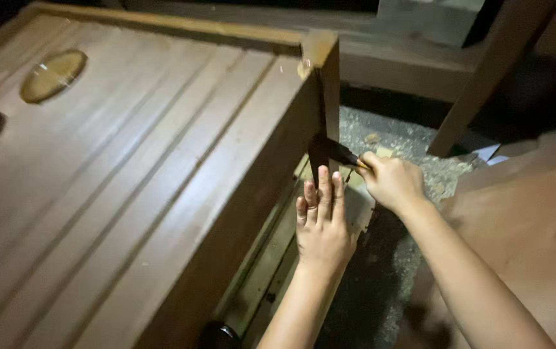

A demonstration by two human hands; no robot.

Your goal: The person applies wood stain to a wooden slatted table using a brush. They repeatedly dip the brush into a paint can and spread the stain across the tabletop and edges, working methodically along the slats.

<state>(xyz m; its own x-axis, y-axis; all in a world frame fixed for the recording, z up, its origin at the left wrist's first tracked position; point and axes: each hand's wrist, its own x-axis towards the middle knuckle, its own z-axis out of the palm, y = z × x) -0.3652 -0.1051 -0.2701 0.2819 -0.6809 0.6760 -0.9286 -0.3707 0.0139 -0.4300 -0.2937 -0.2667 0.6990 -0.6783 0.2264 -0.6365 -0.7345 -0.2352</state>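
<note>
From my remote feed off the head camera, I look down on a large brown wooden furniture piece (129,168) with long grooves running along its broad top face and a pale oval patch (53,75) near its far left corner. At its near right corner a square wooden leg (322,97) stands upright, dark along its edge. The person's left hand (322,223) lies flat, fingers (324,190) straight and pressed together, pointing up along the foot of that leg and touching the wood there. The right hand (393,182) is closed in a fist around the handle of a dark-bladed tool (337,153), which I take for a chisel or a brush, though the dim light leaves me unsure. The tool's dark tip meets the leg's right side just above the left fingertips, and the two hands sit close together without touching. Below the hands, the floor (413,139) is grey and strewn with sawdust and pale wood chips. A slanting wooden beam (484,71) rises at upper right, and a flat brown board (530,213) fills the right edge beside the right forearm.
</note>
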